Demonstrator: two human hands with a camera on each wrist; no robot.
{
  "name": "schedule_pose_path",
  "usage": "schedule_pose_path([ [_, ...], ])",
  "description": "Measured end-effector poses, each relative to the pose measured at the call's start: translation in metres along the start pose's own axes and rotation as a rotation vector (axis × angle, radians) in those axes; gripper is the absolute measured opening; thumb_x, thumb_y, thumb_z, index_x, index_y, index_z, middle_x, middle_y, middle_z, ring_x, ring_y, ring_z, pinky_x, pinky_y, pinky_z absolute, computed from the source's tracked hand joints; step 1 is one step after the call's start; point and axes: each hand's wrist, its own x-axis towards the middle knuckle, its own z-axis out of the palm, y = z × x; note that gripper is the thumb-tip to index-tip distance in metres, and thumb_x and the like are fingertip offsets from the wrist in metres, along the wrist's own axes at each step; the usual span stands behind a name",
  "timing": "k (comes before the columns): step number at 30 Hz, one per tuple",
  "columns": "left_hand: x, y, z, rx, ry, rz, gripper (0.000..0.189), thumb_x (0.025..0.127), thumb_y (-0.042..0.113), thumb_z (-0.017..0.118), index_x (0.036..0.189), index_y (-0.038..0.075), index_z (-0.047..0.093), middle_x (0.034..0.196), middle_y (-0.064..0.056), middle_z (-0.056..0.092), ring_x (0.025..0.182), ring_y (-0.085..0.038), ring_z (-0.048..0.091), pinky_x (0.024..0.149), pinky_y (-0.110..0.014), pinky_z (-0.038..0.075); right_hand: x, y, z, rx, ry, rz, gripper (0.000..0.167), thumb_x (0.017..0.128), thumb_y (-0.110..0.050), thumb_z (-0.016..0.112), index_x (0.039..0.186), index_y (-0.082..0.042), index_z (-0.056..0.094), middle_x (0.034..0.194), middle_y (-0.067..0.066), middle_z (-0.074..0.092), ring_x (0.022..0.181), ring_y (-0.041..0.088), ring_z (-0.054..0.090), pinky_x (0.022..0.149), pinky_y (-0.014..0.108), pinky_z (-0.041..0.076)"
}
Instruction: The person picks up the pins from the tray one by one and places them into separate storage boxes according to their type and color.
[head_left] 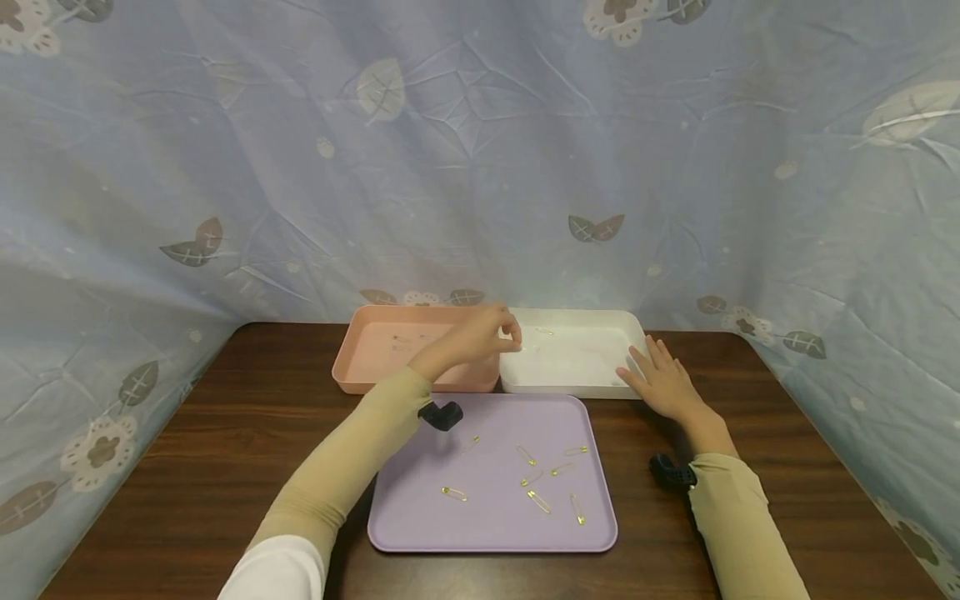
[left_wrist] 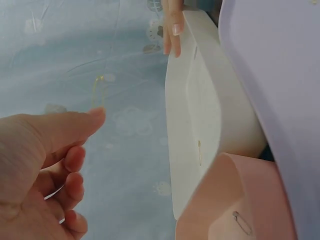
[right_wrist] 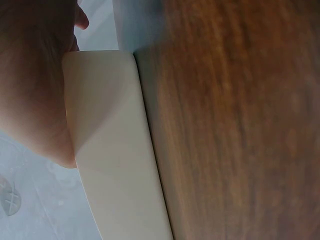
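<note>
Left grip's (head_left: 482, 335) pin (left_wrist: 99, 79): wrist view only.

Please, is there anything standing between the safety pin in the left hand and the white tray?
Nothing visible stands between the gold safety pin in the left hand and the white tray. In the head view, this hand's fingertips appear over the tray's left end; the right hand is at the opposite end.
</note>
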Motion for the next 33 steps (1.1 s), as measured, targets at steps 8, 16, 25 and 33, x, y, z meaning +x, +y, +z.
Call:
schedule_pose_path([
  [8, 0.025, 0.001, 0.0, 0.045, 0.109, -0.046, 0.01, 0.091, 0.023, 0.069, 0.089, 0.014, 0.072, 0.1, -0.006, 0.061, 0.097, -0.02, 0.055, 0.089, -0.034, 0.046, -0.001, -0.002, -0.001, -0.003, 0.012, -0.003, 0.077, 0.1, -0.056, 0.037, 0.152, -0.002, 0.026, 0.161, 0.028, 0.002, 0.148, 0.048, 0.003, 0.113, 0.07, 0.008],
  [16, 0.042, 0.0, 0.003, -0.005, 0.189, -0.15, 0.012, 0.092, 0.022, 0.068, 0.093, 0.011, 0.073, 0.102, -0.008, 0.059, 0.095, -0.021, 0.054, 0.086, -0.035, 0.047, -0.001, -0.002, -0.001, -0.004, 0.007, -0.001, 0.077, 0.1, -0.057, 0.037, 0.152, -0.001, 0.026, 0.161, 0.028, 0.003, 0.148, 0.048, 0.003, 0.113, 0.071, 0.008],
  [25, 0.053, -0.011, 0.007, -0.078, 0.265, -0.247, 0.011, 0.091, 0.019, 0.069, 0.096, 0.01, 0.073, 0.106, -0.008, 0.06, 0.1, -0.022, 0.053, 0.09, -0.038, 0.046, 0.001, 0.0, -0.001, -0.002, 0.004, 0.001, 0.078, 0.1, -0.057, 0.036, 0.153, -0.002, 0.025, 0.161, 0.027, 0.001, 0.149, 0.046, 0.0, 0.114, 0.07, 0.007],
  [33, 0.066, -0.021, 0.018, -0.071, 0.307, -0.332, 0.013, 0.09, 0.021, 0.07, 0.097, 0.011, 0.074, 0.102, -0.005, 0.068, 0.095, -0.021, 0.061, 0.084, -0.036, 0.051, 0.001, 0.001, -0.001, 0.005, 0.0, 0.003, 0.078, 0.1, -0.057, 0.036, 0.153, -0.002, 0.025, 0.162, 0.026, 0.0, 0.149, 0.046, 0.0, 0.114, 0.07, 0.007],
])
